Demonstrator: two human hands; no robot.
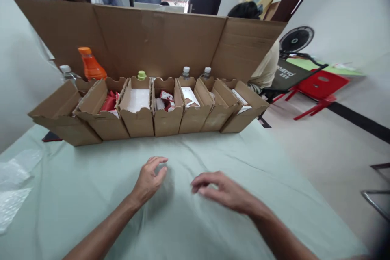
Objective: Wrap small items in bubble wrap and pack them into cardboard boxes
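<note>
My left hand (150, 178) hovers over the green cloth (100, 187), fingers curved and thumb apart, holding nothing. Slightly blurred, my right hand (221, 189) is to its right, its fingers bent with a gap to the thumb and nothing between them. Beyond both hands stands a row of several open cardboard bins (137, 124). They hold a red packet (110, 101), a white foam block (138, 99), a red and white package (167, 99) and a white box (189, 96). Neither hand touches the bins.
A tall cardboard panel (158, 40) rises behind the bins, with an orange bottle (92, 65) and several capped bottles before it. Bubble wrap (14, 183) lies at the left edge. People sit beyond the panel. A red chair (323, 85) and a fan (296, 40) are at right.
</note>
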